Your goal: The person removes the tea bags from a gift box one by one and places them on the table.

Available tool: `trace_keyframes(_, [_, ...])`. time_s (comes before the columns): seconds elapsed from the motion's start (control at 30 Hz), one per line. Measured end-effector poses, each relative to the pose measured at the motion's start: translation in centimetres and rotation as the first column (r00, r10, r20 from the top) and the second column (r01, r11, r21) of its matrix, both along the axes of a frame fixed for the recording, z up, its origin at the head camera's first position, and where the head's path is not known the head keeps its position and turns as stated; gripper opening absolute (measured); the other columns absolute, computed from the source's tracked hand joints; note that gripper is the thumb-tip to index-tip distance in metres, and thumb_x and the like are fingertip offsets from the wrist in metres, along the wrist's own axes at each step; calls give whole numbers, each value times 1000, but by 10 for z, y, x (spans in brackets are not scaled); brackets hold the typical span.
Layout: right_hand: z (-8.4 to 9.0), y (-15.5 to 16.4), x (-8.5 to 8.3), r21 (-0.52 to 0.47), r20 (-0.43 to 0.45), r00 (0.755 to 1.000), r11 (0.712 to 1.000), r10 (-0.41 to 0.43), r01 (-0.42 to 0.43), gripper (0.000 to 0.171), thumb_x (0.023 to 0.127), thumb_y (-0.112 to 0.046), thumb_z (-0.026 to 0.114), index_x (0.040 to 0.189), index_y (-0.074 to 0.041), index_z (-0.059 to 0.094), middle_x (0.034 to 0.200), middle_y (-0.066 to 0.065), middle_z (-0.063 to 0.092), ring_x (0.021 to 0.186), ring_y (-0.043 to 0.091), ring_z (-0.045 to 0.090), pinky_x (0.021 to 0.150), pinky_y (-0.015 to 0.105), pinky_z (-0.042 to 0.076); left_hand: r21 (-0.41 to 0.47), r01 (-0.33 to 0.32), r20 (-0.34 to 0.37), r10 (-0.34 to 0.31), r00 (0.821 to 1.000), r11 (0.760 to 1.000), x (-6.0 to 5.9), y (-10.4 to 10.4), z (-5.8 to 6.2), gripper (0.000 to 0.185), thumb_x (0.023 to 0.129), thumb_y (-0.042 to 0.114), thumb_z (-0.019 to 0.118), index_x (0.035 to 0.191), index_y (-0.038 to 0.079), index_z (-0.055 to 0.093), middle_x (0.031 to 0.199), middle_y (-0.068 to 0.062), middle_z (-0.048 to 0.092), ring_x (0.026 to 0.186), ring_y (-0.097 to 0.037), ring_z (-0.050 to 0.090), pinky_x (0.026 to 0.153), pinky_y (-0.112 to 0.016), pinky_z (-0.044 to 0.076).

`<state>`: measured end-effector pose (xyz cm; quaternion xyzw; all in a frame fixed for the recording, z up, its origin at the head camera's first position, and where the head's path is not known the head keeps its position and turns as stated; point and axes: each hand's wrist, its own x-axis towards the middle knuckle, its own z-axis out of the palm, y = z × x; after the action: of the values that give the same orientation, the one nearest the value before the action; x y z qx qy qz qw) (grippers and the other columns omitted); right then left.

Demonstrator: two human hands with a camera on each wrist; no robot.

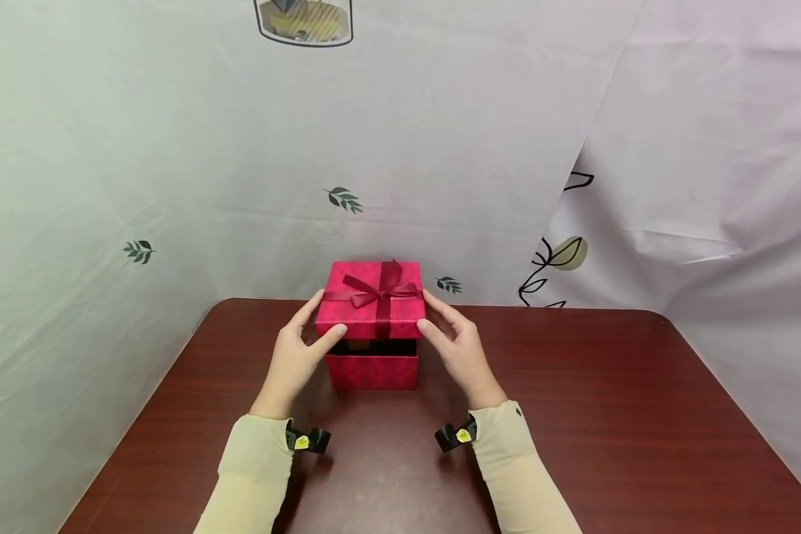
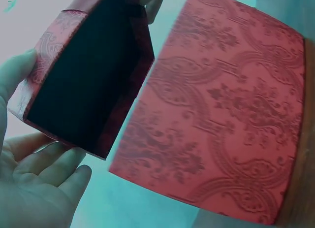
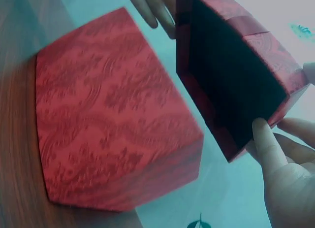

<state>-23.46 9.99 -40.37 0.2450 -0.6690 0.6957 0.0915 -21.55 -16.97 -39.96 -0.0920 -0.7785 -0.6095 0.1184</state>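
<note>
A red gift box (image 1: 372, 373) with a raised pattern stands on the table near its far edge. Above it is its lid (image 1: 347, 278), tied with a dark red ribbon bow (image 1: 382, 291) and lifted off the box, with a dark gap between them. My left hand (image 1: 294, 356) grips the lid's left side, thumb at the front corner. On the opposite side my right hand (image 1: 459, 354) holds it the same way. Both wrist views show the lid's dark underside (image 2: 88, 75) tilted beside the patterned box wall (image 3: 113, 105). The box's inside is mostly hidden.
The brown wooden table (image 1: 594, 415) reaches back to a pale cloth backdrop (image 1: 440, 148) printed with leaves. Each wrist carries a black camera mount (image 1: 310, 439), and both sleeves (image 1: 517, 460) are light coloured.
</note>
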Motion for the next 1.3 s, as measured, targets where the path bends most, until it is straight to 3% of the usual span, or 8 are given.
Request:
trace_keyframes(0.23, [9, -12, 11, -96, -18, 999, 994, 43, -44, 56, 96, 4, 63, 149, 3, 46, 155, 16, 45, 141, 30, 46, 105, 31, 48, 116, -79, -20, 82, 996, 990, 8, -1, 14, 50, 105, 25, 56, 153, 13, 47, 152, -6, 49, 129, -16, 52, 96, -11, 47])
trace_keyframes(0.33, [10, -18, 14, -101, -42, 998, 994, 45, -49, 58, 94, 7, 64, 149, 5, 45, 156, 18, 43, 143, 31, 43, 107, 36, 45, 213, -131, 27, 128, 991, 968, 10, -2, 20, 47, 105, 26, 56, 149, 11, 52, 147, -5, 53, 120, -11, 57, 93, -13, 49])
trace_keyframes(0.53, [11, -29, 21, -100, -68, 997, 994, 40, -47, 59, 94, 6, 66, 149, 6, 44, 158, 17, 40, 147, 28, 36, 109, 40, 43, 357, -161, 79, 142, 987, 920, 13, -5, 29, 45, 104, 19, 57, 147, 4, 53, 144, -9, 54, 114, -13, 61, 91, -16, 53])
trace_keyframes(0.7, [7, -41, 26, -88, -48, 998, 995, 47, -52, 61, 95, 2, 67, 151, 4, 43, 160, 16, 37, 149, 28, 33, 109, 35, 43, 364, -216, 109, 189, 976, 906, 14, -12, 31, 44, 104, 19, 57, 146, 5, 55, 145, -10, 54, 119, -15, 59, 91, -15, 52])
trace_keyframes(1.0, [-7, -67, 38, -64, -7, 994, 992, 108, -108, 66, 97, -1, 66, 156, 1, 34, 165, 12, 27, 149, 31, 31, 109, 35, 42, 385, -344, 184, 294, 938, 856, 16, -25, 29, 39, 103, 16, 53, 141, 7, 61, 138, -10, 58, 117, -17, 57, 89, -14, 52])
trace_keyframes(1.3, [-9, -89, 49, -120, 7, 993, 986, 115, -113, 66, 98, -3, 66, 156, 2, 34, 166, 12, 25, 153, 29, 22, 111, 36, 39, 346, -429, 100, 422, 901, 834, 14, -37, 24, 35, 102, 17, 55, 132, 6, 68, 122, -5, 66, 106, -14, 61, 82, -14, 53])
